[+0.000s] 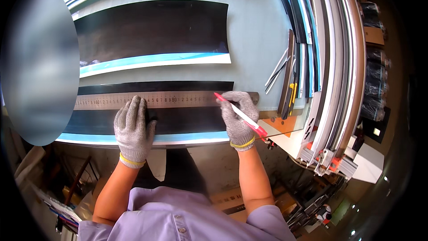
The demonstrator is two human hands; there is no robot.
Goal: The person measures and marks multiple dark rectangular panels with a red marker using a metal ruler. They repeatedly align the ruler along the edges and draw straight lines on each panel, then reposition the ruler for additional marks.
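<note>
Ruler (191, 100) of metal, laid from 9 to 3 o'clock along a black strip (187, 120). Outstretched on it, grasping nothing, the left hand (133, 128). At its 12 o'clock, a dark sheet (156, 31). Further right, the right hand (237, 127), clasped round a red-and-white pen (244, 116). At 2 o'clock from that, a yellow-and-black knife (292, 97) on the worktop (256, 31).

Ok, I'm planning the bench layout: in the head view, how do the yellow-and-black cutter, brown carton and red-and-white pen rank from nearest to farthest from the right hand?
1. Red-and-white pen: held in the right hand.
2. Yellow-and-black cutter: on the table, to its right.
3. Brown carton: far right, beyond the table.
</note>
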